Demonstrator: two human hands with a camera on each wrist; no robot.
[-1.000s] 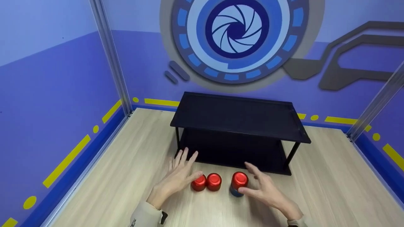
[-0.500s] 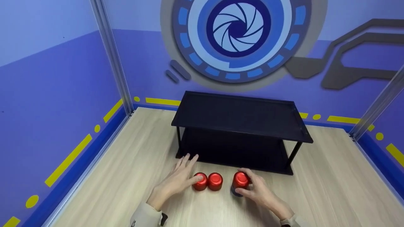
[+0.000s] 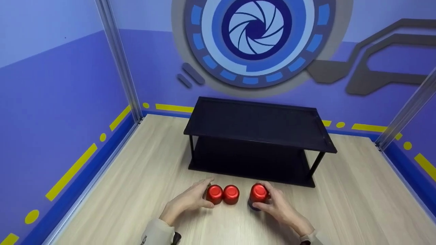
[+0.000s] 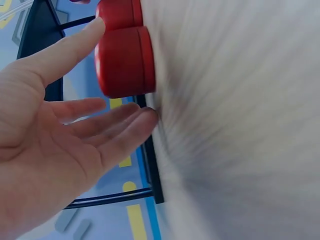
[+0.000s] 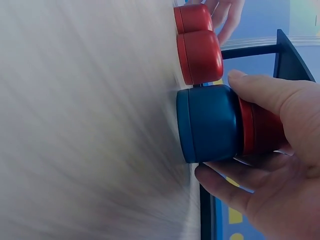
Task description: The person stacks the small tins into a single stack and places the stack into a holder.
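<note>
Two red cups [image 3: 231, 195], insides hidden, stand touching on the near side of a black shelf [image 3: 255, 122], left hand [image 3: 189, 199] spread beside them, right hand [image 3: 282, 207] curled round a red-on-blue cup stack [image 3: 258, 194] at right.

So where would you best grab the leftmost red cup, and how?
Probably round the side wall of the leftmost red cup, coming from the left, where the left hand is: the middle red cup crowds its right side, and its rounded, closed top offers little to pinch.
</note>
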